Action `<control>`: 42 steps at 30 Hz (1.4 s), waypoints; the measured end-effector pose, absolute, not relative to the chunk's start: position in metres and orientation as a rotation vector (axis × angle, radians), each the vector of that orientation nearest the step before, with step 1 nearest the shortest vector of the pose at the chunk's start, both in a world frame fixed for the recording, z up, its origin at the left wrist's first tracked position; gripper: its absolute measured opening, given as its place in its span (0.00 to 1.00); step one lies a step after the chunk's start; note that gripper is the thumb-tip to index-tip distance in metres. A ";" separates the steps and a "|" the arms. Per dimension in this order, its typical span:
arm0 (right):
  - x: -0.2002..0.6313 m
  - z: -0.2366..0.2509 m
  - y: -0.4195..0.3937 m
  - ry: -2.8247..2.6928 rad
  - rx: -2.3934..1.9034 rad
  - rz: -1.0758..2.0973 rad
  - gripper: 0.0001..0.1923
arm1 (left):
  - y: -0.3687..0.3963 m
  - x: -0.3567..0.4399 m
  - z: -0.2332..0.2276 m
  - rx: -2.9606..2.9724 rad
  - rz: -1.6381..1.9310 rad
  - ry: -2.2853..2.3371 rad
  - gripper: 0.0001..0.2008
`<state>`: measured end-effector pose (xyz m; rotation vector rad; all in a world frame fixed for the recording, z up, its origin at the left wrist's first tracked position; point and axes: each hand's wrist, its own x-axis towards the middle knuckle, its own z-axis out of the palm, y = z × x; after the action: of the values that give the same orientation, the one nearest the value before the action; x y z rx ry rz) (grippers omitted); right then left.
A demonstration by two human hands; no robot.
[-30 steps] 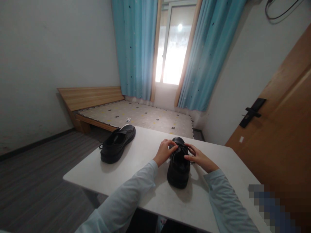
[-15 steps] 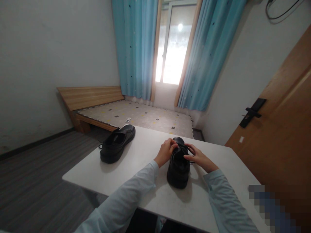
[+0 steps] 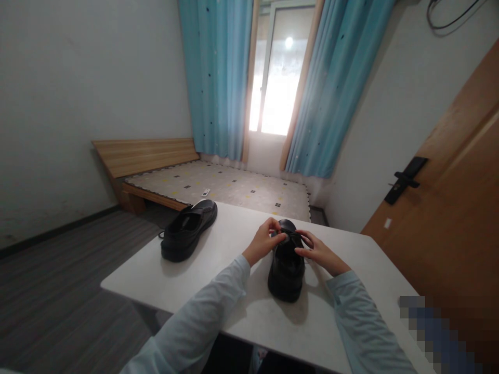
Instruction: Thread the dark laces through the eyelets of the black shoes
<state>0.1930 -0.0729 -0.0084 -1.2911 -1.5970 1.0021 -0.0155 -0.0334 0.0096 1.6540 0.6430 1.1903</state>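
At five o'clock a pixelated patch (image 3: 440, 332) hides the corner, and the hands (image 3: 265, 240) cover the near shoe's laces (image 3: 290, 238).

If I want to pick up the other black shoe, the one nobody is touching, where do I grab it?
Probably by the heel rim of the untouched shoe, reaching from the near left. Its heel points toward the table edge there and its opening faces up, so fingers can hook inside.
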 end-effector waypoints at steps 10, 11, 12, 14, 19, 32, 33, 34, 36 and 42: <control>0.191 -0.003 -0.078 -1.580 -1.293 1.029 0.33 | -0.032 -0.023 0.018 1.358 1.335 0.496 0.15; 0.191 -0.003 -0.079 -1.579 -1.290 1.034 0.33 | -0.033 -0.023 0.018 1.335 1.327 0.485 0.16; 0.190 -0.002 -0.079 -1.575 -1.287 1.044 0.32 | -0.033 -0.022 0.018 1.314 1.322 0.479 0.16; 0.190 -0.001 -0.080 -1.563 -1.283 1.065 0.32 | -0.033 -0.022 0.017 1.294 1.317 0.492 0.15; 0.189 0.000 -0.080 -1.557 -1.284 1.058 0.32 | -0.028 -0.026 0.017 1.397 1.335 0.615 0.11; 0.193 -0.003 -0.078 -1.560 -1.300 1.077 0.34 | -0.021 -0.042 0.020 1.920 1.373 1.085 0.07; 0.192 -0.002 -0.078 -1.558 -1.302 1.080 0.34 | -0.021 -0.043 0.020 1.927 1.376 1.101 0.07; 0.192 -0.001 -0.079 -1.558 -1.303 1.080 0.34 | -0.020 -0.043 0.020 1.928 1.382 1.112 0.07; 0.191 0.000 -0.081 -1.557 -1.310 1.079 0.34 | -0.019 -0.043 0.020 1.918 1.399 1.125 0.06; 0.195 -0.003 -0.078 -1.576 -1.347 0.994 0.33 | -0.016 -0.045 0.020 1.843 1.483 1.183 0.10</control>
<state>0.1949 -0.0782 -0.0033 -1.3466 -1.5760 0.9941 -0.0452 -0.0161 0.0195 1.8435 1.1829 1.4835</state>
